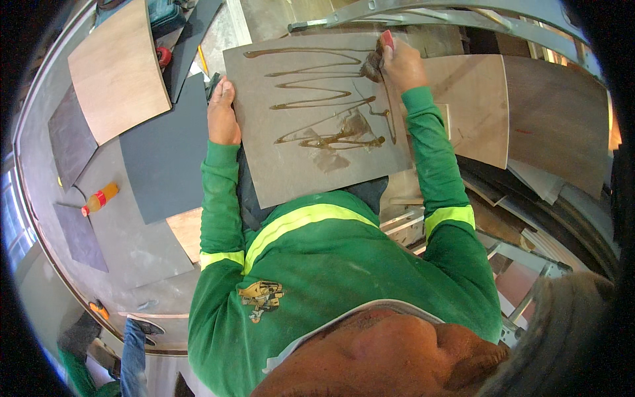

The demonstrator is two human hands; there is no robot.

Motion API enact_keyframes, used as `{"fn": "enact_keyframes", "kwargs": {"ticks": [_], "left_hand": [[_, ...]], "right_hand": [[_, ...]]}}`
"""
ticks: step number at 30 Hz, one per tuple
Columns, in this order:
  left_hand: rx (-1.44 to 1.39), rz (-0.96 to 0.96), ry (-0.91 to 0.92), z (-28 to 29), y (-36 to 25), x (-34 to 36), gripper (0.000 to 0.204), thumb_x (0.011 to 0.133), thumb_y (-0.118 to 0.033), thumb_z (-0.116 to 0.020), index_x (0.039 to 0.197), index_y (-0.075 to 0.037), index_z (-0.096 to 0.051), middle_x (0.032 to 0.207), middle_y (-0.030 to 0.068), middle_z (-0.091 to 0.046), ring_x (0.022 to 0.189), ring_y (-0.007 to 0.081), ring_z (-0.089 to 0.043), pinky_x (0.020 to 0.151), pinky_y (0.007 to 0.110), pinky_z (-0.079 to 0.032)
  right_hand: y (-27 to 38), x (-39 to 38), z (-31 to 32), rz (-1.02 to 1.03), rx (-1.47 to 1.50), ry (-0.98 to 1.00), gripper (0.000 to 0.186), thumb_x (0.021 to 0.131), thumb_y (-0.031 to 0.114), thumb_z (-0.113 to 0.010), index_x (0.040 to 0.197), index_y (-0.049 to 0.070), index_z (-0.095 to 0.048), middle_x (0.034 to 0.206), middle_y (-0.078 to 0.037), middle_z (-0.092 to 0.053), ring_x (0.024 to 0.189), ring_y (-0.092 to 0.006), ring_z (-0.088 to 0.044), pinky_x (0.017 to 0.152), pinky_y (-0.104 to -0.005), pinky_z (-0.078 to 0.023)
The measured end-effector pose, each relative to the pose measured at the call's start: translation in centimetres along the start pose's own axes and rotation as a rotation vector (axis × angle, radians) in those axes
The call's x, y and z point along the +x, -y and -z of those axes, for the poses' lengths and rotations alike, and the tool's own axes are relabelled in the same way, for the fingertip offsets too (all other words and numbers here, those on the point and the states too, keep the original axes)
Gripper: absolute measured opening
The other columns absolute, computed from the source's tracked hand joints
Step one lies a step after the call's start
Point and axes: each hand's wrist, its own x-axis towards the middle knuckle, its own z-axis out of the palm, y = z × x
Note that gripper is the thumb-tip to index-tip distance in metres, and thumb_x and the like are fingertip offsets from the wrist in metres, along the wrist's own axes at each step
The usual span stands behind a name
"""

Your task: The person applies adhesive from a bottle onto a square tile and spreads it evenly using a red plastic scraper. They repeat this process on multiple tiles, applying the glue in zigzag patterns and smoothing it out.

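A grey rectangular sheet (311,119) tilts in front of my body, with brown glue (311,88) laid across it in zigzag lines. Lower on the face, part of the glue is smeared into patches. My left hand (223,116) grips the sheet's left edge, with some fingers hidden behind it. At the upper right corner, my right hand (403,68) is closed on a small red spreader (387,40). A dark smear of glue (372,66) lies beside that hand. The spreader's working edge is mostly hidden.
Wood-coloured (119,66) and dark grey panels (162,152) lie at the left, near a bottle of orange liquid (102,198). More brown panels (555,119) stand at the right. A metal ladder (456,20) crosses the far side. Another person's leg (132,351) shows at lower left.
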Motion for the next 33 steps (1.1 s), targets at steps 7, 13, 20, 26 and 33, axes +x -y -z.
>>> {"fn": "enact_keyframes", "kwargs": {"ticks": [7, 13, 20, 26, 33], "left_hand": [[0.059, 0.012, -0.004, -1.6, -0.6, -0.5, 0.048, 0.112, -0.020, -0.052, 0.151, 0.006, -0.049, 0.147, 0.0122, -0.058, 0.132, 0.0188, -0.055, 0.115, 0.034, -0.041], [0.036, 0.032, -0.022, -2.0, -1.1, -0.9, 0.045, 0.113, -0.017, -0.048, 0.152, 0.005, -0.049, 0.147, 0.0118, -0.059, 0.132, 0.0189, -0.055, 0.115, 0.034, -0.041], [0.011, 0.080, -0.041, -2.8, -1.9, -1.2, 0.045, 0.113, -0.017, -0.047, 0.152, 0.006, -0.049, 0.147, 0.0126, -0.059, 0.133, 0.0189, -0.055, 0.116, 0.033, -0.040], [0.074, 0.045, 0.014, -2.0, -1.4, -0.8, 0.048, 0.113, -0.021, -0.049, 0.152, 0.006, -0.048, 0.148, 0.0134, -0.058, 0.134, 0.0199, -0.055, 0.116, 0.034, -0.040], [0.034, 0.060, -0.033, -1.4, -0.5, -0.3, 0.050, 0.112, -0.023, -0.052, 0.152, 0.007, -0.048, 0.149, 0.0146, -0.057, 0.134, 0.0208, -0.055, 0.117, 0.035, -0.039]], "right_hand": [[1.0, -0.7, -2.9, 0.182, -0.061, -0.079, 0.021, 0.097, 0.013, -0.059, 0.106, -0.002, -0.069, 0.097, -0.027, -0.071, 0.091, -0.0469, -0.068, 0.083, -0.0569, -0.053], [0.6, -1.4, 2.3, -0.011, 0.167, -0.094, 0.028, 0.100, 0.028, -0.062, 0.109, 0.003, -0.072, 0.090, -0.023, -0.072, 0.083, -0.0442, -0.070, 0.073, -0.0476, -0.054], [0.4, -1.8, 3.2, -0.269, 0.195, -0.059, 0.030, 0.098, 0.028, -0.062, 0.105, 0.002, -0.073, 0.087, -0.023, -0.072, 0.083, -0.0411, -0.072, 0.076, -0.0478, -0.055], [0.1, -1.5, 1.6, -0.232, 0.160, -0.115, 0.028, 0.096, 0.025, -0.061, 0.099, 0.000, -0.072, 0.087, -0.027, -0.071, 0.084, -0.0453, -0.071, 0.078, -0.0518, -0.054], [0.2, -1.2, 0.6, -0.253, 0.148, -0.115, 0.027, 0.096, 0.024, -0.061, 0.099, -0.002, -0.071, 0.089, -0.028, -0.070, 0.087, -0.0480, -0.070, 0.080, -0.0537, -0.054]]}}
